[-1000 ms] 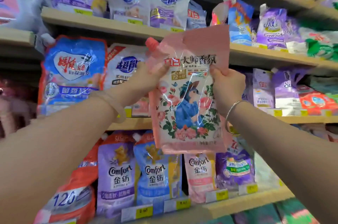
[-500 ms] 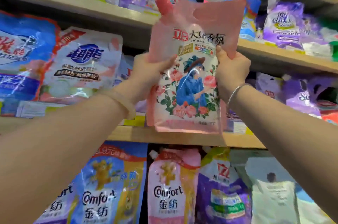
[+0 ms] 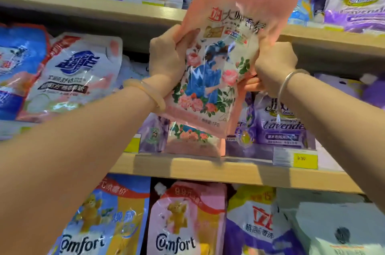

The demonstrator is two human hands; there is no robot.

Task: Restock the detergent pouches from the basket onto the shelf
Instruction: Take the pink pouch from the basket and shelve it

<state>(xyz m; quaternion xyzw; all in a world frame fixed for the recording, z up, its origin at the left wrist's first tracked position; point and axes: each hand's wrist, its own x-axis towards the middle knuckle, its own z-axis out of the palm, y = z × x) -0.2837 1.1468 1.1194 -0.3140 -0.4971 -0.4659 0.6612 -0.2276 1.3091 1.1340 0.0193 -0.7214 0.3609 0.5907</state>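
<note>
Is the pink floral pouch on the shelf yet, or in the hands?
In the hands: the pink floral detergent pouch is gripped by the left hand and right hand, above the wooden shelf.

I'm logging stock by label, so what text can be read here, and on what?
"Comfort": pink bear pouch, bottom shelf.
"Comfort": blue bear pouch beside it.
"Lavender", last letter cut off: purple pouch.
"9.90": yellow price tag.
"超能": white pouch.
"立白": the held pink pouch, gripped by the left hand and right hand; its other print is blurred.

"Comfort" marks two lower pouches (image 3: 175,223), "Lavender" a purple pouch (image 3: 281,121), "9.90" a yellow price tag (image 3: 302,159).
</note>
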